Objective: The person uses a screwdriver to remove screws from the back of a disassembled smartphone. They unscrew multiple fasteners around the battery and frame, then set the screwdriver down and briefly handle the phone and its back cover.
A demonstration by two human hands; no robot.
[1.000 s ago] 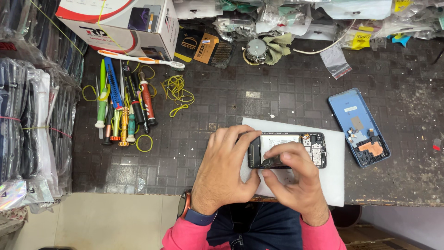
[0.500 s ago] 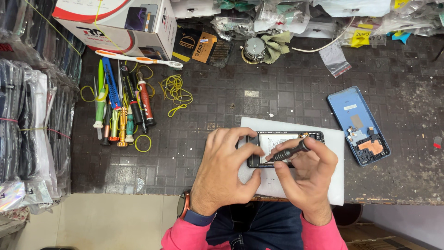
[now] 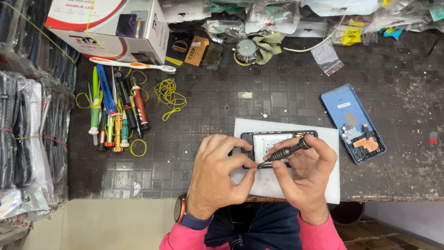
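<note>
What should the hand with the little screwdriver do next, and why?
Probably lower the screwdriver tip onto the opened phone. The right hand holds it slanted just above the phone, while the left hand steadies the phone on the white pad.

Dark workbench (image 3: pixel 286 99) with a worn, gridded surface. Near edge, centre: white mat (image 3: pixel 282 183) bearing an opened phone (image 3: pixel 270 143). Right side: blue phone back cover (image 3: pixel 353 122), inner face up. Left side: a row of screwdrivers (image 3: pixel 115 115), with yellow rubber bands (image 3: pixel 170 97) loose beside them. Far-left corner: cardboard box (image 3: pixel 108 28), a toothbrush (image 3: pixel 132 65) lying before it. Far edge: plastic bags (image 3: pixel 286 14), a rag (image 3: pixel 267 45), a small clear bag (image 3: pixel 327 58).
</note>
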